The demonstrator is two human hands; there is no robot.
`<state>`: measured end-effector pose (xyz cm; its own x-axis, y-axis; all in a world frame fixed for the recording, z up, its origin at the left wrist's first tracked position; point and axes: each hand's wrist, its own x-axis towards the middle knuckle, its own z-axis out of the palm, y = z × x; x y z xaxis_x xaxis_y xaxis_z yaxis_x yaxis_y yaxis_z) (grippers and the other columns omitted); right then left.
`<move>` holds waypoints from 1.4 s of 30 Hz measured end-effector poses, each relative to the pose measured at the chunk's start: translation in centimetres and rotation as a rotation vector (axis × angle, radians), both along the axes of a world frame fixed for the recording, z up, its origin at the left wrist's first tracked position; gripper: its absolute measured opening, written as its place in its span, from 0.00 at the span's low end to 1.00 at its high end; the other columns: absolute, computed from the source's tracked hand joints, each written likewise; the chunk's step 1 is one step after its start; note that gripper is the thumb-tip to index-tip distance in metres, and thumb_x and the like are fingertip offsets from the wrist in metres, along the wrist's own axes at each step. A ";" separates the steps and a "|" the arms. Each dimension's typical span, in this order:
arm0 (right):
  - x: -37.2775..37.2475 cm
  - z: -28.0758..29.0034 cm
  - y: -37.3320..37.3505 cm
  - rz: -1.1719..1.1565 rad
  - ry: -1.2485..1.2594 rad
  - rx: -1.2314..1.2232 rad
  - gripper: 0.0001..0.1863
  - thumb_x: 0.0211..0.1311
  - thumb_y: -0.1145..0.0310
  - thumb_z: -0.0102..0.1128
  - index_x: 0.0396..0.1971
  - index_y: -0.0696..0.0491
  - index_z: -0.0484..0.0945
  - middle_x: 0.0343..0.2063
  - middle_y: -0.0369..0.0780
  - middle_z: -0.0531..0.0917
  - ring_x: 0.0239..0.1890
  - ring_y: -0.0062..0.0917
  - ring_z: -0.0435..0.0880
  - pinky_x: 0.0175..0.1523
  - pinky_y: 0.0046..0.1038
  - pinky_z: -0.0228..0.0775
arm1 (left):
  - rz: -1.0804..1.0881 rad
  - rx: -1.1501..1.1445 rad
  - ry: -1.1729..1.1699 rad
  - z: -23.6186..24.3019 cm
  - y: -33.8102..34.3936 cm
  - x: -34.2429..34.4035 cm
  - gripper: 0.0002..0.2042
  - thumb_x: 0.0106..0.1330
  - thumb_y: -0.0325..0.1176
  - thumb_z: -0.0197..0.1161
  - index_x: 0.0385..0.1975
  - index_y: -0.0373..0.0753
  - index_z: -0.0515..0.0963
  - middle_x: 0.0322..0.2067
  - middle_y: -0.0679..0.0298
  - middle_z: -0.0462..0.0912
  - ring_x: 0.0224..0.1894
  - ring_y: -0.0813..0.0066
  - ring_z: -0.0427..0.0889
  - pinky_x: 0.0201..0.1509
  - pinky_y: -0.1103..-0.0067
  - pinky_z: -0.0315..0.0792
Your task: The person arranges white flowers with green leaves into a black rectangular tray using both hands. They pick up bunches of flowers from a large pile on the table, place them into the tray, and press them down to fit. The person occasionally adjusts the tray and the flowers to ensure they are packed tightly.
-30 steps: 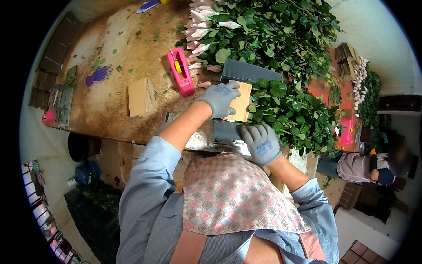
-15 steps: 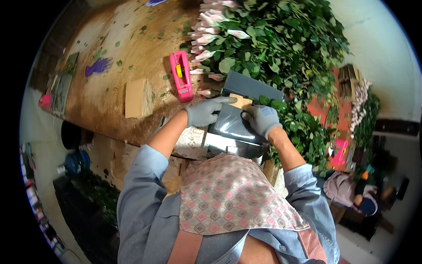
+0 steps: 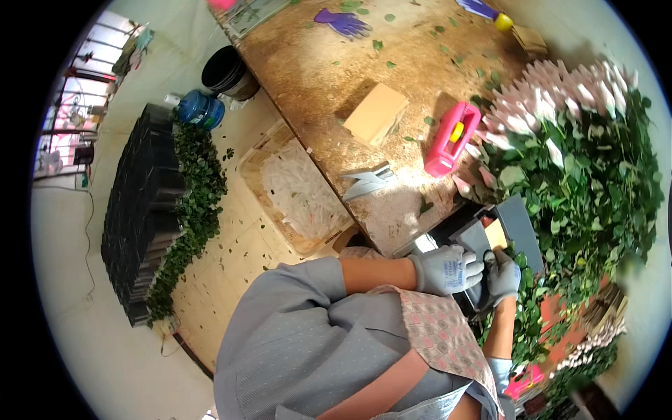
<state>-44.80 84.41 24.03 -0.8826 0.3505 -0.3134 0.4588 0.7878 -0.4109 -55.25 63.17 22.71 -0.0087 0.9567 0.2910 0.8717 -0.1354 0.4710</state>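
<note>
My left hand (image 3: 448,270), in a grey work glove, has its fingers curled against the dark plastic sheet (image 3: 470,238) at the table's near edge. Just right of it, my right hand (image 3: 502,277), gloved the same way, pinches the sheet's side; the exact grip is partly hidden. Beyond my fingers a tan cardboard piece (image 3: 495,234) shows on the sheet. Sheet and cardboard lie in a dark grey stand (image 3: 522,227) with a raised far wall. Leafy stems lie close by my right hand.
Pale pink wrapped roses (image 3: 560,94) with leafy stems pile up at the right. On the table (image 3: 308,77) are a pink tape dispenser (image 3: 435,162), a stack of cardboard pieces (image 3: 376,114), grey-handled shears (image 3: 367,180) and a purple glove (image 3: 343,24). A crate (image 3: 255,164) stands below.
My view has swung left, so the table and stand appear shifted and turned. My left hand has drawn back from the cardboard, its fingers now curled; both hands are closer together.
</note>
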 end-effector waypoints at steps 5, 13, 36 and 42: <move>0.1 -1.2 1.2 -0.018 -0.077 -0.006 0.16 0.71 0.56 0.58 0.40 0.55 0.82 0.36 0.53 0.84 0.42 0.54 0.83 0.43 0.43 0.75 | 0.017 -0.190 0.260 -1.1 1.5 0.2 0.24 0.66 0.39 0.53 0.57 0.31 0.78 0.58 0.52 0.79 0.51 0.64 0.77 0.42 0.71 0.73; 0.3 -1.6 1.3 -0.078 -0.081 -0.051 0.17 0.70 0.55 0.60 0.39 0.56 0.83 0.34 0.54 0.83 0.41 0.54 0.83 0.43 0.41 0.75 | 0.030 -0.155 0.225 -2.8 1.4 0.4 0.25 0.67 0.38 0.53 0.58 0.27 0.75 0.60 0.48 0.76 0.53 0.62 0.77 0.42 0.70 0.72; -0.2 -0.8 1.0 -0.054 -0.101 -0.055 0.17 0.71 0.55 0.59 0.38 0.57 0.83 0.33 0.54 0.83 0.39 0.55 0.82 0.42 0.41 0.75 | 0.068 -0.190 0.263 -2.4 0.9 0.7 0.28 0.67 0.43 0.53 0.60 0.28 0.75 0.63 0.49 0.75 0.52 0.63 0.75 0.41 0.70 0.69; -0.2 -0.3 0.4 -0.072 -0.084 -0.049 0.17 0.70 0.56 0.60 0.39 0.56 0.84 0.33 0.55 0.83 0.39 0.54 0.83 0.42 0.40 0.75 | 0.099 -0.132 0.308 -2.4 0.6 0.9 0.26 0.67 0.42 0.52 0.59 0.30 0.76 0.63 0.51 0.75 0.51 0.64 0.75 0.41 0.71 0.69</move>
<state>-44.97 84.84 23.73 -0.8255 0.3947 -0.4035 0.5481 0.7315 -0.4057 -54.34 63.82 20.34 -0.0349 0.9852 0.1679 0.9814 0.0020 0.1921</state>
